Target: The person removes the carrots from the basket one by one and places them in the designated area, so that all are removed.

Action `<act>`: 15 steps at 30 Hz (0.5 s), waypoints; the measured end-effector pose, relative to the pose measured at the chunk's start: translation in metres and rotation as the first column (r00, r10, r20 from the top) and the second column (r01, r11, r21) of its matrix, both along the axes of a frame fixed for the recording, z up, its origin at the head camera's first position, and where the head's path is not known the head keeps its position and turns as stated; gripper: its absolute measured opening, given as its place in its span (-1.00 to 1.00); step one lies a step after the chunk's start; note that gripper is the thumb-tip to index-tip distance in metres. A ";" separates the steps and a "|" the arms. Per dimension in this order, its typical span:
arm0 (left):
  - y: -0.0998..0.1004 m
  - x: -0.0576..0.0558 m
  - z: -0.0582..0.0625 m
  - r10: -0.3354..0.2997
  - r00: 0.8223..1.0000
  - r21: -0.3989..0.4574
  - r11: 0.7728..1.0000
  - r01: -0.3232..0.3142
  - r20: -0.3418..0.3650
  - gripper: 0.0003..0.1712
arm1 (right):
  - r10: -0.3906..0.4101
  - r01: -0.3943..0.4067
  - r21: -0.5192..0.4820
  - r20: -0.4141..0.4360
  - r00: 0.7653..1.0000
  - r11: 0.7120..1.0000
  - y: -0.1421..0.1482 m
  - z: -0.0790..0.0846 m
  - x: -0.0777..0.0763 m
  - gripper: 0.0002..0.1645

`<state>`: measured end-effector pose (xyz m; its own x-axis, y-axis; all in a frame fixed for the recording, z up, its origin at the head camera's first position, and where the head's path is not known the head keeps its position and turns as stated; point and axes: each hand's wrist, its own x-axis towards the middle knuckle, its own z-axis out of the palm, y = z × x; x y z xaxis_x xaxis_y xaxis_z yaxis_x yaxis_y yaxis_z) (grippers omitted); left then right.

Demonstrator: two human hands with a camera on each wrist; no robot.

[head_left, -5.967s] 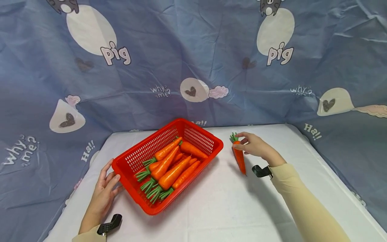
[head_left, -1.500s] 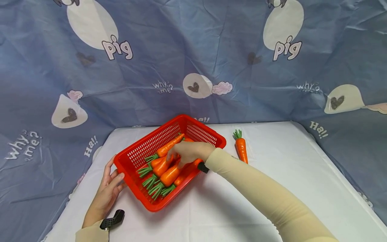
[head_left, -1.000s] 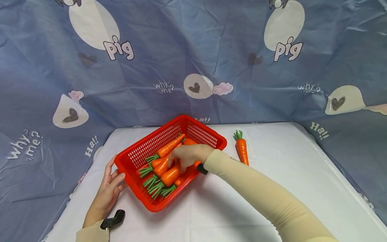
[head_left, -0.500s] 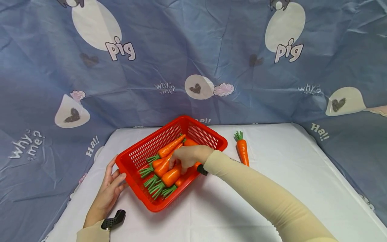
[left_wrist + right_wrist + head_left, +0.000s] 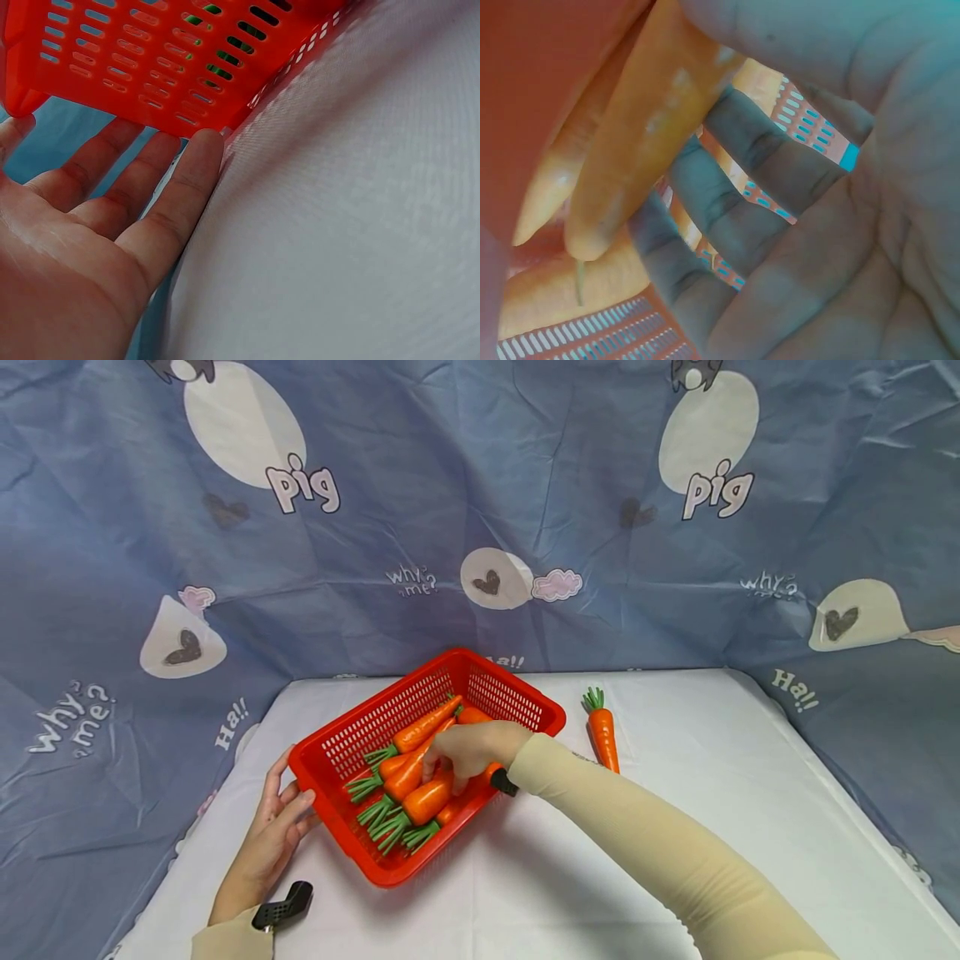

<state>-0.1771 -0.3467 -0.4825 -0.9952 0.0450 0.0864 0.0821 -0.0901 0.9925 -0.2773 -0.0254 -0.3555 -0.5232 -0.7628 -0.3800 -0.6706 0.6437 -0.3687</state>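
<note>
Carrot [image 5: 641, 139] in red plastic basket [image 5: 333, 827]: right hand [image 5: 474, 748], having released the tabled carrot [image 5: 603, 737], now pinches this second one; left hand [image 5: 264, 835] grips basket.

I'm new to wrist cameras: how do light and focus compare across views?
Head: even light, fairly sharp, glints on the carrots and a soft shadow below the right sleeve. Left wrist: dimmer, shadow on the cloth beside the basket. Right wrist: hazy, a red blur at left, fingers in shade.
</note>
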 end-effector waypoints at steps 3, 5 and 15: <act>0.000 0.000 0.000 -0.003 1.000 0.000 1.000 0.003 -0.004 -0.14 | 0.000 0.000 -0.011 0.012 1.000 1.000 0.001 0.001 0.000 -0.56; 0.000 0.000 0.000 -0.003 1.000 -0.001 1.000 0.003 -0.006 -0.14 | -0.004 0.005 -0.017 0.024 1.000 1.000 0.002 0.001 0.001 -0.57; 0.000 0.000 0.000 0.002 1.000 -0.003 1.000 -0.002 0.008 -0.13 | 0.006 -0.005 -0.015 0.024 1.000 1.000 0.006 0.005 0.002 -0.58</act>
<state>-0.1768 -0.3472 -0.4821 -0.9960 0.0430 0.0780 0.0741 -0.0870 0.9935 -0.2752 -0.0199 -0.3501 -0.5100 -0.7711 -0.3812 -0.6650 0.6346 -0.3939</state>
